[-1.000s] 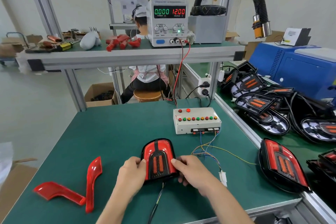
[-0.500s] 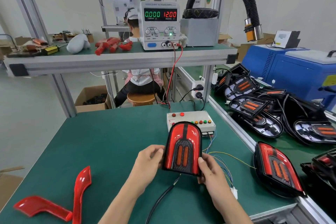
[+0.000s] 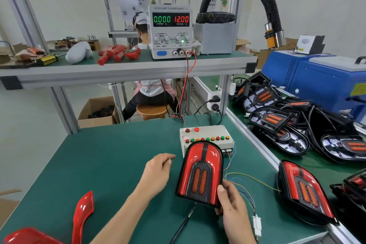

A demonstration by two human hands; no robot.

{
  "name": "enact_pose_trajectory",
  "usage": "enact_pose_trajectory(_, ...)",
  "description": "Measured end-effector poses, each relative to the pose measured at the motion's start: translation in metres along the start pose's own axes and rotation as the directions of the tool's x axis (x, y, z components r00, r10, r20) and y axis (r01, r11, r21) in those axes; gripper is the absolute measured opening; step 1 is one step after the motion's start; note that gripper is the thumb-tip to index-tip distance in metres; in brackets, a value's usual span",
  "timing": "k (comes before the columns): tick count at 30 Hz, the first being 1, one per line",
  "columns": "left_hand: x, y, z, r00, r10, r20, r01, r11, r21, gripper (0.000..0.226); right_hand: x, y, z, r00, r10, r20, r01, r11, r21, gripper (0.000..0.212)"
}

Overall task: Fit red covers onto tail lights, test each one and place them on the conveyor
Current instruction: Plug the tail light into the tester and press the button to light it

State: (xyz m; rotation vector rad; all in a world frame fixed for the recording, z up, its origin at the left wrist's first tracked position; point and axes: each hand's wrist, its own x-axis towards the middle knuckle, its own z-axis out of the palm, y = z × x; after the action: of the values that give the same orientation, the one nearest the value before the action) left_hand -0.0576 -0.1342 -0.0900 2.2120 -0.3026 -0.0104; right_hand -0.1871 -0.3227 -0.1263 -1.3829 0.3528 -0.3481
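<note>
Testing looks next: right hand (image 3: 231, 207) grips the covered tail light (image 3: 200, 176) at lower centre, left hand (image 3: 158, 172) hovers released, white connector (image 3: 257, 224) unplugged below the button test box (image 3: 206, 136).

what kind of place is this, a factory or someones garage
Most likely a factory assembly line for vehicle tail lights: a bench power supply feeds a button test box, many unfinished tail lights lie on the conveyor, and another worker sits behind.
</note>
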Motion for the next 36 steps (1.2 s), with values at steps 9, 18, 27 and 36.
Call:
enact_pose_trajectory(9, 0.043, 0.022, 0.015, 0.938, 0.253, 0.237, -0.336, 0.829, 0.447, 0.059, 0.005, -0.002, -0.006, 0.981, -0.031, -0.191, 0.058, 0.989, 0.136, 0.023)
enact_pose_trajectory(18, 0.056, 0.023, 0.025, 0.930, 0.238, 0.280, -0.352, 0.795, 0.495, 0.061, 0.012, 0.003, -0.005, 0.957, -0.041, -0.288, 0.078, 0.990, 0.117, 0.019)
enact_pose_trajectory(27, 0.061, 0.020, 0.029, 0.934, 0.249, 0.256, -0.346, 0.809, 0.475, 0.060, 0.016, 0.008, -0.003, 0.966, -0.048, -0.254, 0.064, 0.996, 0.054, 0.019)
enact_pose_trajectory(36, 0.065, 0.023, 0.032, 0.930, 0.251, 0.269, -0.361, 0.767, 0.530, 0.061, 0.022, 0.013, -0.005, 0.962, -0.061, -0.265, 0.084, 0.994, 0.076, 0.021)
